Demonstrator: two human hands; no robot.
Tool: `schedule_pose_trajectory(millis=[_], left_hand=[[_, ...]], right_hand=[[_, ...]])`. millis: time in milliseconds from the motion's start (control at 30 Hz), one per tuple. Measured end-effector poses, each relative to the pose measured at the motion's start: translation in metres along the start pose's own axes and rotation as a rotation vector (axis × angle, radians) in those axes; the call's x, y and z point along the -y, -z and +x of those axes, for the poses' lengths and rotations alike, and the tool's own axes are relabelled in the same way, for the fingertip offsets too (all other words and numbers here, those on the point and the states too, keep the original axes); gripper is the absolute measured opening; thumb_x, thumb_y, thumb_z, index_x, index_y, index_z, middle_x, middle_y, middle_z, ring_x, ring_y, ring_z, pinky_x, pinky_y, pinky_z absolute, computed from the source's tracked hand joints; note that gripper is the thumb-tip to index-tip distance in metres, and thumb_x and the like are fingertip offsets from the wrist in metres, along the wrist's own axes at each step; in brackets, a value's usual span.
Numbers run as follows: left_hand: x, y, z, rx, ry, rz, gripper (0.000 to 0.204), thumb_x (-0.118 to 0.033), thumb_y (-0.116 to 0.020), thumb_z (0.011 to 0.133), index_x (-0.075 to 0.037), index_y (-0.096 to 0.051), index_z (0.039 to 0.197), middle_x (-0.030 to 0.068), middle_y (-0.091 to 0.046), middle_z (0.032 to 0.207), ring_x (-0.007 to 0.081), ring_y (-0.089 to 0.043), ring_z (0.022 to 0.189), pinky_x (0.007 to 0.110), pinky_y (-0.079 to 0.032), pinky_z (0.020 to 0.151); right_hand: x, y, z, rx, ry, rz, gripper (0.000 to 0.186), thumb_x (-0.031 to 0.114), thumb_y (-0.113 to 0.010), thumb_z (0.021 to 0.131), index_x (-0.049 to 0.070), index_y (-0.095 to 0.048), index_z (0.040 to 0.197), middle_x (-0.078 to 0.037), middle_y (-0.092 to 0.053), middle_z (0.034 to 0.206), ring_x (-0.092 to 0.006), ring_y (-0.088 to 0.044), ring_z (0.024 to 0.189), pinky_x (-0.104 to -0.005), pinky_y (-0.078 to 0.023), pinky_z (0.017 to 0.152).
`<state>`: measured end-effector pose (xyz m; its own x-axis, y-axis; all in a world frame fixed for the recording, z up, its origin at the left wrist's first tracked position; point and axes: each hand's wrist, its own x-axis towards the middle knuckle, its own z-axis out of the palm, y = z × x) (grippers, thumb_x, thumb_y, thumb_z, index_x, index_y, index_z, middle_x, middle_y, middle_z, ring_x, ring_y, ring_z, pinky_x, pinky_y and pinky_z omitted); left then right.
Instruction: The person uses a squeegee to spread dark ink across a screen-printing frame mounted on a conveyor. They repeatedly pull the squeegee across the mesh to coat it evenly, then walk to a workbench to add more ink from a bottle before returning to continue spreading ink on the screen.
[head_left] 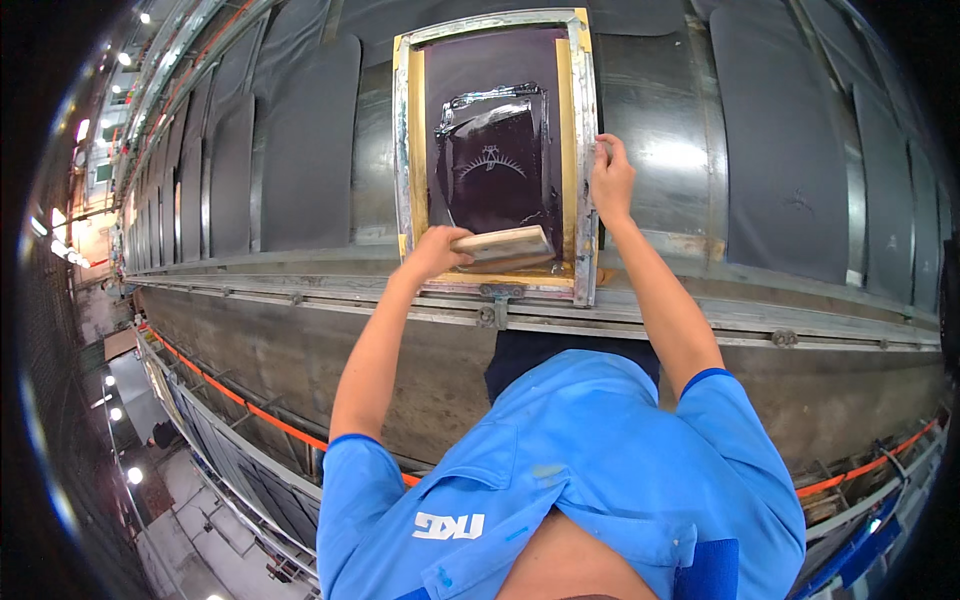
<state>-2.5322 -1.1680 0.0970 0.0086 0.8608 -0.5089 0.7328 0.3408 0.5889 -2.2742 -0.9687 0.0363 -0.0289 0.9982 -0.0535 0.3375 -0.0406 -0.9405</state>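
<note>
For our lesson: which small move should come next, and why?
Perhaps the left hand should push the pale, flat wooden bar forward: it is at the near end of the rectangular silvery metal frame, glossy dark streaks lie beyond it, and the right hand touches the frame's right side.

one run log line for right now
left grip holding pale squeegee | right grip at right side of metal frame | squeegee at near end of dark screen
</note>
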Motion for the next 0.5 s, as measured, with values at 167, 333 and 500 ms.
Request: schedule_pose_trajectory(millis=[167, 333, 500], left_hand=[[0.032, 0.024, 0.091, 0.592, 0.068, -0.065, 0.054, -0.011, -0.086, 0.066, -0.004, -0.071, 0.116, 0.0066, -0.075, 0.100, 0.0184, -0.069, 0.091, 0.035, -0.055, 0.084], [0.039, 0.103, 0.161, 0.710, 0.075, -0.262, 0.053, -0.014, -0.085, 0.069, -0.003, -0.069, 0.118, 0.0065, -0.073, 0.101, 0.0166, -0.067, 0.094, 0.031, -0.054, 0.083], [0.016, 0.163, 0.216, 0.042, -0.182, 0.079, 0.039, -0.014, -0.081, 0.072, -0.007, -0.074, 0.109, 0.0072, -0.074, 0.095, 0.0211, -0.068, 0.085, 0.034, -0.054, 0.081]], right_hand=[[-0.010, 0.000, 0.005, 0.084, -0.081, -0.140, 0.021, 0.022, -0.055, 0.099, 0.010, -0.063, 0.115, -0.015, -0.062, 0.069, -0.0279, -0.060, 0.063, -0.0436, -0.046, 0.064], [0.002, 0.022, 0.035, 0.193, 0.366, -0.812, 0.045, 0.039, -0.066, 0.091, 0.014, -0.062, 0.129, -0.018, -0.060, 0.122, -0.0343, -0.056, 0.113, -0.0459, -0.048, 0.094], [0.100, -0.051, 0.105, 0.400, 0.666, -0.615, 0.048, 0.037, -0.076, 0.083, 0.008, -0.068, 0.121, -0.018, -0.061, 0.126, -0.0328, -0.058, 0.119, -0.0419, -0.049, 0.097]])
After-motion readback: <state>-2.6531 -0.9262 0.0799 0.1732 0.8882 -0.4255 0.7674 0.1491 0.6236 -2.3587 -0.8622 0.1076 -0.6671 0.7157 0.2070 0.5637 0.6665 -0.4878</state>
